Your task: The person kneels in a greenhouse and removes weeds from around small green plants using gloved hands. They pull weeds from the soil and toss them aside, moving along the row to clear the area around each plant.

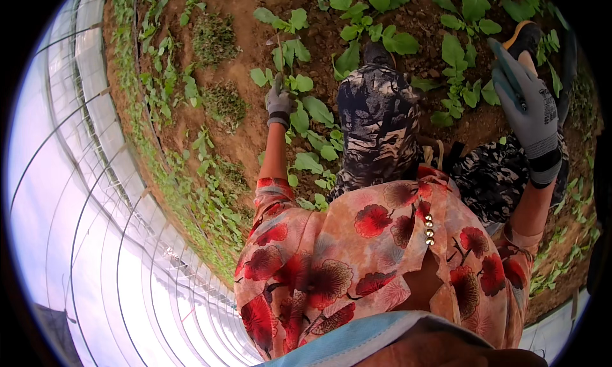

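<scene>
My left hand (279, 101), in a grey work glove with a dark cuff, grips a small hand hoe (280, 56) by its handle. The hoe's thin shaft points away from me, and its pale blade lies crosswise among leafy green seedlings (292, 51). More broad-leaved plants (318, 111) grow just right of that hand. My right hand (530, 104), gloved in grey with blue-green on the finger side, is raised over my right leg near the shoe (523, 37). Its fingers are stretched out, with nothing visible in them.
Two heaps of pulled weeds (215, 39) lie on the brown soil (251, 46) at left. A thin dark line (155, 137) runs along the plant rows. Curved hoops and plastic sheeting (91, 65) of a greenhouse tunnel rise at left. My patterned trouser leg (377, 123) is bent between the plants.
</scene>
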A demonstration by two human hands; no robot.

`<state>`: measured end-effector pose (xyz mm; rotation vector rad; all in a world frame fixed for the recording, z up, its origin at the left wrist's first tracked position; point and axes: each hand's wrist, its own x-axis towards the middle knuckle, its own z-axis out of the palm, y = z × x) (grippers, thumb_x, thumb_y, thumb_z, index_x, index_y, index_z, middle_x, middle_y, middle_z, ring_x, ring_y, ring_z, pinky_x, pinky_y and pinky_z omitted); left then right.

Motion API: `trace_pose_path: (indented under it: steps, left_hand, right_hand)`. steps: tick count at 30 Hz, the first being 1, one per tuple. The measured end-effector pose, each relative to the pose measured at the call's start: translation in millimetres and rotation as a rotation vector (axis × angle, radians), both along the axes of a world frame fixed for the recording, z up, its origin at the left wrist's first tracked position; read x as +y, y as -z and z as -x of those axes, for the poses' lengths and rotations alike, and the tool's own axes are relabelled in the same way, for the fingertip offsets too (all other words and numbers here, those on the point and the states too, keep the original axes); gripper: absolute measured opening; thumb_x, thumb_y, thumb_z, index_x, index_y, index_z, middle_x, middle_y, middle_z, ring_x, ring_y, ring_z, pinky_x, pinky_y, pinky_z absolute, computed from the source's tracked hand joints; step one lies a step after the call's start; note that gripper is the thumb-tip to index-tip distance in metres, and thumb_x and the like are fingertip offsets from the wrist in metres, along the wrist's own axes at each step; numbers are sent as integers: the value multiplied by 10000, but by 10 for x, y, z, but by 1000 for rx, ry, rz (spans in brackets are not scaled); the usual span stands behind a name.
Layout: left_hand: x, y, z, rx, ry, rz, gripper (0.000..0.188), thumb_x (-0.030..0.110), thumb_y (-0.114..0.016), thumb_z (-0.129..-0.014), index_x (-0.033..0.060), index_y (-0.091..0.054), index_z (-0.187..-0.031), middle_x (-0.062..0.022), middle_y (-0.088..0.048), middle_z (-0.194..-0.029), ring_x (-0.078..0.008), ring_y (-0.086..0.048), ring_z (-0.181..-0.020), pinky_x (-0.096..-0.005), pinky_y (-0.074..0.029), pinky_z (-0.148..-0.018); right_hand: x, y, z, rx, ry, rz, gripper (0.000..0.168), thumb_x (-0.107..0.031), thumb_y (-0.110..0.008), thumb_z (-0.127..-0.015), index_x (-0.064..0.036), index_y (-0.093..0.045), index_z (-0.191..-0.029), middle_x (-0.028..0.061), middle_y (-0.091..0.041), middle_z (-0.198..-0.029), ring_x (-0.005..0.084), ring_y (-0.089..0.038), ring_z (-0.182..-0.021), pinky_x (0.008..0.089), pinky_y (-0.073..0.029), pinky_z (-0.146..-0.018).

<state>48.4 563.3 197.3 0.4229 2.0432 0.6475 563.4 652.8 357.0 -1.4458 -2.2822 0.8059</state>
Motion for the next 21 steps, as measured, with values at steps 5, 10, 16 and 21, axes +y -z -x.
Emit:
trace_pose_path:
  steps: [5, 10, 16, 21]
  left_hand:
    - [-53, 296, -567, -365, -84, -109, 509, 33, -334, -928, 232, -443, -1384, -25, -516, -625, -137, -425, -415, -290, -361, -391]
    - [299, 1079, -416, -293, -121, -145, 472, 37, -350, -923, 196, -481, -1348, -53, -567, -655, -174, -486, -428, -315, -430, -407]
    - [1307, 902, -309, -406, -164, -184, 195, 145, -383, -960, 110, -571, -991, -52, -529, -619, -212, -478, -418, -337, -408, -383]
    - [1548, 747, -540, -274, -191, -25, 334, 322, -422, -988, 71, -567, -822, -35, -496, -571, -162, -389, -427, -353, -339, -413]
  right_hand:
    - [-6, 42, -13, 53, 23, -39, 411, -135, -549, -929, -132, -492, -1336, 65, -633, -1041, 200, -629, -952, 403, -319, -1069]
    - [24, 58, -40, 87, 40, 10, 414, -122, -547, -928, -126, -492, -1338, 75, -635, -999, 197, -631, -930, 375, -369, -1031]
    - [101, 1, -13, 54, 14, -84, 429, -118, -580, -900, -110, -504, -1322, 79, -643, -1007, 200, -638, -941, 369, -389, -1012]
    - [107, -6, -110, -25, -8, 3, 487, -67, -550, -908, -114, -446, -1381, 111, -616, -1167, 187, -617, -994, 308, -492, -861]
